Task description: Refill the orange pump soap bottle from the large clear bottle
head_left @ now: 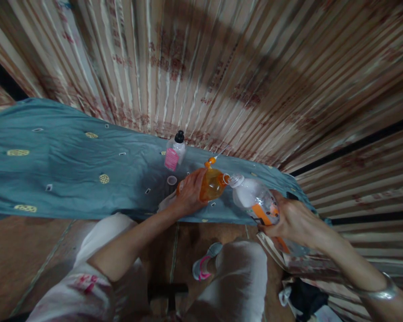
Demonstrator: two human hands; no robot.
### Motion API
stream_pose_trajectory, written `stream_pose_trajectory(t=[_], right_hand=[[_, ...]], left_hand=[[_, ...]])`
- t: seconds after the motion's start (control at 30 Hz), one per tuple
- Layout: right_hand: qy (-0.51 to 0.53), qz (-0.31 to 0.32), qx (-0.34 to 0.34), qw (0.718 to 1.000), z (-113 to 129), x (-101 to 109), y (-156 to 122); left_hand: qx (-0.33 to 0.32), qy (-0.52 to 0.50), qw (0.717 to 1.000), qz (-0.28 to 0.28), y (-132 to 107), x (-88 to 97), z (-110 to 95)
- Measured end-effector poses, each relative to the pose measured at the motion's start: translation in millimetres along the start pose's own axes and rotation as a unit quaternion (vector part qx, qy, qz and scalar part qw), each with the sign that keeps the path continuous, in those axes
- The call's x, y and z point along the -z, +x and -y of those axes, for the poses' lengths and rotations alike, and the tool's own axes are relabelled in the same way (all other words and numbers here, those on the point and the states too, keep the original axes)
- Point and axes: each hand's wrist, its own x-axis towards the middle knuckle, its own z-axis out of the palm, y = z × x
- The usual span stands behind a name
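Note:
My left hand is wrapped round a small orange bottle standing on the teal cloth, its orange cap hanging at the top. My right hand grips a larger clear plastic bottle with an orange label, tilted so that its open mouth meets the top of the orange bottle. A clear bottle with a black cap and pink label stands just behind, and a small round cap lies beside my left hand.
The teal cloth with yellow patches covers a low surface against a striped fabric wall. My knees in white trousers and a foot in a pink-trimmed sandal are below. A bundle of cloth lies at the lower right.

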Motion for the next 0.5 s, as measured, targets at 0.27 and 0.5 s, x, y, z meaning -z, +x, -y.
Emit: stream_pose_trajectory(t=[0.27, 0.5], right_hand=[[0.000, 0.000, -0.004, 1.000, 1.4, 1.1, -0.9], [0.003, -0.004, -0.003, 1.000, 3.2, 1.9, -1.0]], left_hand=[[-0.002, -0.008, 1.000, 0.004, 0.7, -0.7, -0.2], [-0.011, -0.011, 1.000, -0.001, 0.6, -0.6, 1.4]])
